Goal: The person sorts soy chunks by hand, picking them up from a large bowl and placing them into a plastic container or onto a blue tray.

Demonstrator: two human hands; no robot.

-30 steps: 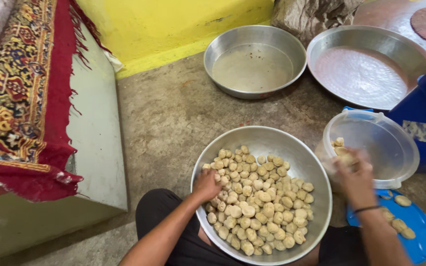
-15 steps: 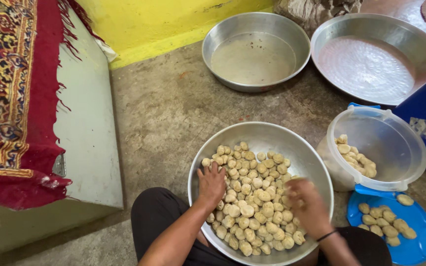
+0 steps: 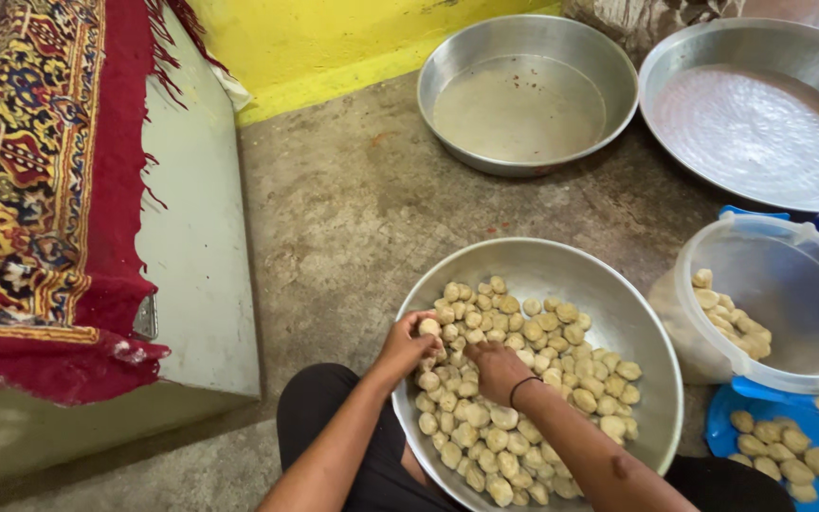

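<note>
Steel, round and wide, the bowl (image 3: pixel 618 313) was set on the floor at the person's knees, heaped with pale dough balls (image 3: pixel 523 379). One ball was pinched in the left hand (image 3: pixel 408 343) at the near rim. The right hand (image 3: pixel 497 368) was pressed into the heap, fingers curled; whether anything was grasped could not be told. At the right edge, a clear plastic tub (image 3: pixel 789 284) was cut off, as was a blue lid (image 3: pixel 812 446), perhaps round.
</note>
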